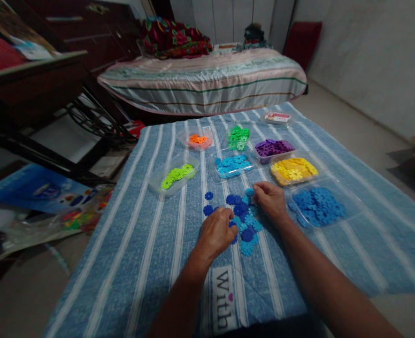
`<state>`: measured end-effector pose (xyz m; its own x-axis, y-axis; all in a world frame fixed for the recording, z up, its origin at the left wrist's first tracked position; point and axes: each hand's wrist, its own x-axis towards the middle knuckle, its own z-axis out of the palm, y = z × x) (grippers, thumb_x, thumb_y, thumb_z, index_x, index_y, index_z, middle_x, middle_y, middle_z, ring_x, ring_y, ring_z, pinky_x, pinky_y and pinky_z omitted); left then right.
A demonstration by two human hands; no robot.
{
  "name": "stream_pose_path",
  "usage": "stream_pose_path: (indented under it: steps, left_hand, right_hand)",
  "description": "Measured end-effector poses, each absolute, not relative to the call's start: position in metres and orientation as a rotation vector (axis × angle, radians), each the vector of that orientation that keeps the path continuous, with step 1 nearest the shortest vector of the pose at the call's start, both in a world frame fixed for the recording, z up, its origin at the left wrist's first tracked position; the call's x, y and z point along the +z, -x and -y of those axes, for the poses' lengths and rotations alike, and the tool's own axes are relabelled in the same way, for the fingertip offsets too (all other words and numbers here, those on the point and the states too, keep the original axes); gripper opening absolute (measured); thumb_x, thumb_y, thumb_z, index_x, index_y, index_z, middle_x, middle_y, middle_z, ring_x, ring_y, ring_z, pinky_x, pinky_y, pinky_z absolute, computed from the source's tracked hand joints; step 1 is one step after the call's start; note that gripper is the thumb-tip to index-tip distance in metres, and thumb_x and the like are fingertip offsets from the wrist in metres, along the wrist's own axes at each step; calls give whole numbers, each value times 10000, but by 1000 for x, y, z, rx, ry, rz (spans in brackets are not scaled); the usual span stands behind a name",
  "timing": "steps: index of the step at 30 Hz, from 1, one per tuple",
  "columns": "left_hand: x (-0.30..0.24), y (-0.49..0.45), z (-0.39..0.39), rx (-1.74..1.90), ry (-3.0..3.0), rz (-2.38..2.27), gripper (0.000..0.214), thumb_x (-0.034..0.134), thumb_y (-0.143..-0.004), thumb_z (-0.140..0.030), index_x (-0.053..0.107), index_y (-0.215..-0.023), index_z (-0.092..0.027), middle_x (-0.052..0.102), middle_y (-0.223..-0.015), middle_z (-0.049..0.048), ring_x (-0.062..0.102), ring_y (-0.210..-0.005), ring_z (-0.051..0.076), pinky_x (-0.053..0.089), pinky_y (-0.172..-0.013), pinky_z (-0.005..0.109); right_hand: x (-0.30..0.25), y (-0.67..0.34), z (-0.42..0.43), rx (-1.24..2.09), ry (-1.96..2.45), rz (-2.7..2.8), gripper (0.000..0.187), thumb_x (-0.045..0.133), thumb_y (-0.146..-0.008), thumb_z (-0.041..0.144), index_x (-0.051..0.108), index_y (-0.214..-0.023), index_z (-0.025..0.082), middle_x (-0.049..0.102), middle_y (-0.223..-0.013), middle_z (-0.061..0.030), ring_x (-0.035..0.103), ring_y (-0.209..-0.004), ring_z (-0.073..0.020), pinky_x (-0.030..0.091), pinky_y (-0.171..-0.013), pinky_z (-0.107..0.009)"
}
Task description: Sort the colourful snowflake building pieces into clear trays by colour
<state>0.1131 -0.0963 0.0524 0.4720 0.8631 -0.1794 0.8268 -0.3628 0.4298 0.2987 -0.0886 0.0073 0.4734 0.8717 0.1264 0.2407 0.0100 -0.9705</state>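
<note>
A loose pile of dark blue and light blue flower-shaped plastic discs (244, 217) lies on a blue and white striped cloth (140, 244). My left hand (216, 231) rests on the pile's left edge, fingers curled down onto the discs. My right hand (270, 199) sits at the pile's upper right, fingertips pinched over a light blue disc. Clear trays around the pile hold sorted discs: dark blue (318, 205), yellow (294, 170), light blue (233, 165), purple (272, 148), green (238, 137), orange (198, 140) and lime (177, 175).
A small clear box with a red label (277, 117) stands at the cloth's far edge. Behind it is a bed with a striped cover (207, 80). A dark table frame (34, 94) and plastic bags and packaging (45, 202) lie on the left floor.
</note>
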Motion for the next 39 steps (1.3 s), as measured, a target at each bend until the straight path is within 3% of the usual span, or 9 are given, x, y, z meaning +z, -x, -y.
stream_pose_path:
  steps: [6, 11, 23, 29, 32, 36, 39]
  left_hand:
    - [56, -118, 99, 66, -2291, -1431, 267, 567, -761, -203, 642, -1018, -193, 635, -978, 53, 608, -886, 193, 451, -775, 282]
    - [60, -124, 100, -8, -2355, -1471, 143, 577, -793, -235, 631, -917, -187, 622, -976, 75, 598, -944, 226, 450, -808, 315]
    - [57, -107, 87, 247, -2110, -1183, 124, 531, -640, -61, 577, -652, -176, 571, -697, -15, 536, -636, 121, 393, -591, 235]
    - [70, -108, 75, 374, -1813, -1163, 61, 594, -676, -161, 583, -616, -162, 492, -532, -51, 451, -497, 88, 341, -490, 218]
    - [86, -119, 60, 615, -1681, -1221, 66, 638, -668, -221, 601, -661, -167, 531, -563, -47, 487, -518, 92, 377, -511, 225]
    - [106, -132, 35, 1015, -1386, -1262, 241, 654, -695, -255, 608, -922, -192, 657, -773, -2, 605, -648, 124, 468, -588, 249]
    - [105, -134, 30, 1026, -1347, -1291, 290, 662, -707, -280, 598, -973, -183, 674, -780, 13, 631, -665, 141, 485, -592, 261]
  right_hand:
    - [7, -299, 87, 686, 1518, 1019, 225, 580, -762, 368, 687, -724, 173, 590, -513, 23, 548, -493, -140, 426, -536, -261]
    - [7, -299, 87, 711, 1525, 1036, 239, 585, -763, 389, 684, -705, 179, 590, -511, 21, 546, -487, -141, 426, -531, -260]
    - [6, -300, 86, 711, 1539, 1058, 241, 577, -766, 387, 688, -730, 175, 607, -537, 7, 564, -509, -153, 428, -539, -265]
    - [3, -300, 85, 714, 1534, 1041, 237, 576, -765, 378, 692, -743, 173, 616, -553, 7, 574, -522, -155, 435, -552, -265]
    - [1, -300, 84, 725, 1520, 1035, 246, 578, -762, 388, 699, -747, 175, 621, -554, 8, 576, -516, -156, 437, -546, -264]
    - [1, -301, 84, 731, 1506, 1025, 241, 578, -760, 386, 700, -744, 178, 612, -543, 12, 565, -503, -152, 435, -531, -259]
    - [0, -301, 83, 730, 1505, 1019, 238, 576, -760, 384, 700, -736, 183, 613, -550, 9, 565, -514, -153, 431, -524, -255]
